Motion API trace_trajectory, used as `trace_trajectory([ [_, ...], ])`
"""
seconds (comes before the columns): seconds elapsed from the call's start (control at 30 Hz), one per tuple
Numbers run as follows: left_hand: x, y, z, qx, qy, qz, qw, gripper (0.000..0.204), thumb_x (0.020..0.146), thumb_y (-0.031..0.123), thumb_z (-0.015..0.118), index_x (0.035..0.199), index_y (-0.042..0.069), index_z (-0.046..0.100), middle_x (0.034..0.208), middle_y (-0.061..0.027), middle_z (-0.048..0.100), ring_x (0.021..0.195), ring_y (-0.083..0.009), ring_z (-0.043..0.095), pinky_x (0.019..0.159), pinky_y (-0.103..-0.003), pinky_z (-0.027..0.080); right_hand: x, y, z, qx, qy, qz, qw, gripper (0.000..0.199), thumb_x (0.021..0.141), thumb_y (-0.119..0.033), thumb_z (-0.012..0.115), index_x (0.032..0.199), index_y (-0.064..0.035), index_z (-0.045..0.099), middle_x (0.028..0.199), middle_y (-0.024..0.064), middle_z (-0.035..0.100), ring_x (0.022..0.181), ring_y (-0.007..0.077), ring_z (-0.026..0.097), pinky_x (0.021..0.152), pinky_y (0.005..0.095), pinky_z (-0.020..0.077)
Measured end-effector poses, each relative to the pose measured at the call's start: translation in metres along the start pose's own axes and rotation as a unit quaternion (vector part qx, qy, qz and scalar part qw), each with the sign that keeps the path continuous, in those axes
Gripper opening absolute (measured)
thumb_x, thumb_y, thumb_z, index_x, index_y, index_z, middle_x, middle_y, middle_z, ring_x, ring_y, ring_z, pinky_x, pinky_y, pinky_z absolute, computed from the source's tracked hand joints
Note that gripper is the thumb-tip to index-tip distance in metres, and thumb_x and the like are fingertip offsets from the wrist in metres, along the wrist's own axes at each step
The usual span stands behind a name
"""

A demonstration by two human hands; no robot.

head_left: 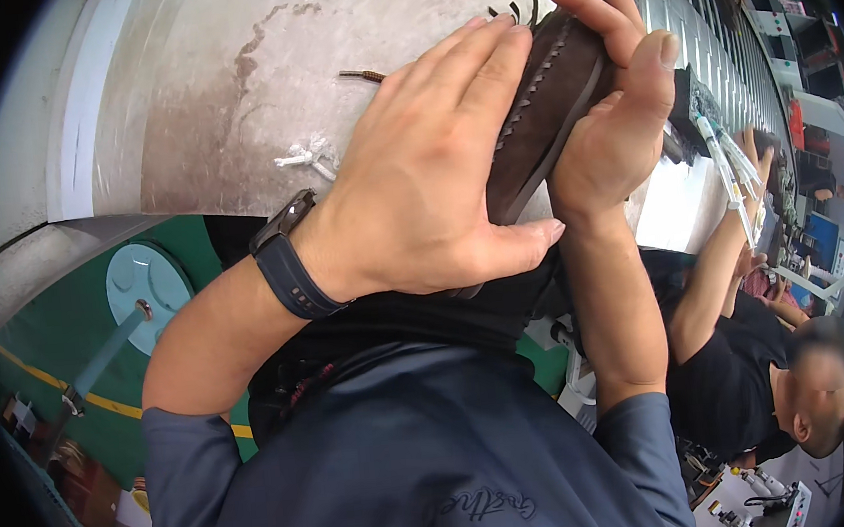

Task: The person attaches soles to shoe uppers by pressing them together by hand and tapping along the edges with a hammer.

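Biggest of all, here's the pale, stained worktable [211, 102] spreading from ten to twelve o'clock, and down at six the dark blue shirt [388, 454] fills the foreground. Over at four, a co-worker in black [724, 388]! Now up between one and two: a dark brown shoe [553, 104], tilted, raised stitching along it, sandwiched between two hands. The left hand [424, 164] lies flat against it, fingers outstretched, thumb spread wide. At its two o'clock side, the right hand [615, 139] cups it, fingers half-curled; how firmly it grips, I can't tell. There's a dark watch [293, 259] on the left wrist, near ten, and cursive lettering [486, 506] near six on the shirt. Smaller now: a crumpled white scrap [310, 158] between ten and eleven, and a patterned brown lace end [361, 75] past eleven.
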State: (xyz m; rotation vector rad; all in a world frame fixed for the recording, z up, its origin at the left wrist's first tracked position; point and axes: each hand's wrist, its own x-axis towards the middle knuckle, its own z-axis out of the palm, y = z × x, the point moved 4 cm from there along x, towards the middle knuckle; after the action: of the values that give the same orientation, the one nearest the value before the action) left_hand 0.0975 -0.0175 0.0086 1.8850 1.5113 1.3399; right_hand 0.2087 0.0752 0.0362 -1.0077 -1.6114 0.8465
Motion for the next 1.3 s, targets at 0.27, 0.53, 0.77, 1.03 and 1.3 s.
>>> trace_trajectory([
  [0.27,0.002,0.002,0.003,0.007,0.0,-0.008,1.0,0.113,0.068,0.03,0.088,0.159,-0.008,0.035,0.158,-0.0316,0.044,0.148,-0.0482,0.043,0.121,-0.052,0.036,0.012,0.007,-0.009,-0.033,-0.054,-0.09,0.994,0.048,0.112,-0.03,0.045,0.118,0.0059,0.076,0.127,0.0188,0.074,0.122,0.0252,0.065,0.11,0.0356,0.0436],
  [0.53,-0.002,-0.004,0.0,-0.02,-0.007,-0.018,1.0,0.125,0.064,0.05,0.096,0.158,-0.007,0.036,0.159,-0.0301,0.042,0.148,-0.0479,0.042,0.121,-0.053,0.036,0.01,-0.015,0.003,-0.179,-0.129,-0.124,0.967,0.026,0.097,-0.017,0.065,0.108,0.0058,0.072,0.12,0.0322,0.07,0.133,0.043,0.06,0.119,0.0523,0.0378],
  [0.77,0.001,-0.001,0.002,-0.009,0.032,0.03,0.999,0.117,0.066,0.061,0.091,0.147,-0.009,0.044,0.144,-0.0282,0.053,0.138,-0.0462,0.049,0.114,-0.052,0.04,0.002,-0.044,0.021,-0.279,-0.151,-0.294,0.902,0.029,0.088,-0.018,0.075,0.103,0.0062,0.071,0.111,0.0274,0.073,0.12,0.0466,0.065,0.114,0.0511,0.0439],
  [1.03,0.001,-0.006,0.008,0.01,0.038,-0.045,0.998,0.114,0.079,0.063,0.085,0.153,-0.011,0.041,0.15,-0.0313,0.05,0.141,-0.046,0.049,0.119,-0.049,0.039,0.048,0.009,-0.018,0.001,-0.223,-0.12,0.967,0.05,0.114,-0.027,0.039,0.118,0.0066,0.075,0.129,0.0207,0.073,0.132,0.0286,0.061,0.116,0.0397,0.0398],
  [1.3,0.008,0.001,0.003,-0.039,0.04,-0.041,0.998,0.077,0.089,0.032,0.08,0.148,-0.007,0.049,0.14,-0.0253,0.058,0.13,-0.0399,0.057,0.112,-0.045,0.045,0.037,-0.023,0.004,-0.264,-0.194,-0.152,0.933,0.027,0.094,-0.028,0.073,0.096,-0.0018,0.079,0.099,0.0151,0.075,0.103,0.0312,0.068,0.093,0.0403,0.0516],
])
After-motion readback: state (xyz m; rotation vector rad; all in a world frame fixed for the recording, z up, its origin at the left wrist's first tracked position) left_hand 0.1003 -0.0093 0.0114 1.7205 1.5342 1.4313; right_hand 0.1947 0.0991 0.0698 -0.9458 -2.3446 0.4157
